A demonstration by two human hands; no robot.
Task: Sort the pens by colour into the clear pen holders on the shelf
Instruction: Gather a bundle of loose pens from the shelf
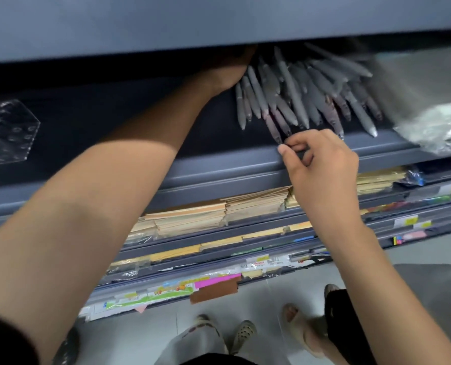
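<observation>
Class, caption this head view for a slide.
Left hand reaches into the shelf beside grey pens; right hand pinches one pen's tip.

a white shelf label (pixel 258 263) seems to read "no 4739"; the yellow tags (pixel 410 220) are blurred.

A low upper shelf (pixel 219 19) leaves only a shallow slot. Bare shelf floor (pixel 108 101) lies open between the clear pen holder (pixel 5 130) at left and the heap of grey pens (pixel 303 96), crossed by the left forearm (pixel 145 154); a plastic bag (pixel 435 125) blocks the right.
</observation>
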